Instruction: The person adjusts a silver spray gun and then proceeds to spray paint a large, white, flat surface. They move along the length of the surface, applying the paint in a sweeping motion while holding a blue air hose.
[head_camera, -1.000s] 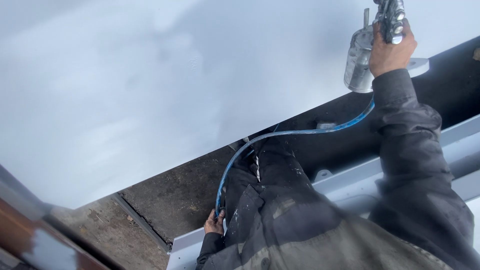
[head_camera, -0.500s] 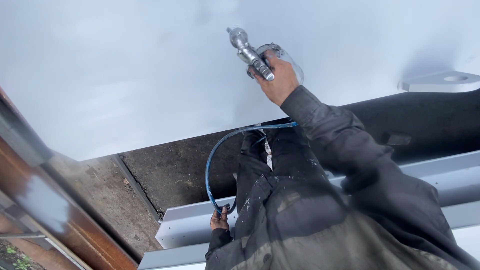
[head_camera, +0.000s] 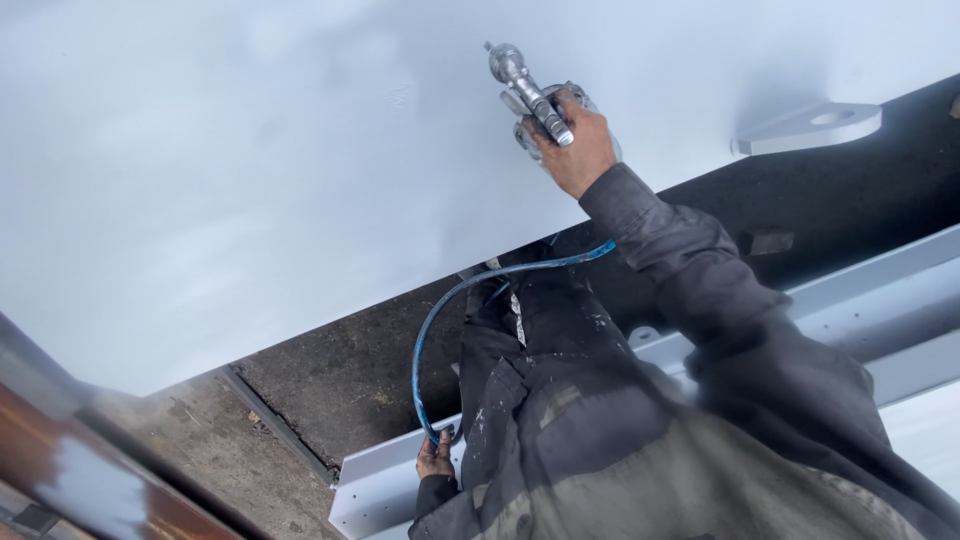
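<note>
My left hand (head_camera: 435, 458) hung low by my jacket, fingers closed around a loop of the blue air hose (head_camera: 430, 340). The hose curved up and right toward my right hand (head_camera: 575, 145), which gripped the silver spray gun (head_camera: 530, 90) tightly against the pale grey panel (head_camera: 250, 150).

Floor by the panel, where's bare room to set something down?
Bare concrete floor lies between the big white panel and the white beam. It is crowded near the left hand gripping the blue hose.
</note>
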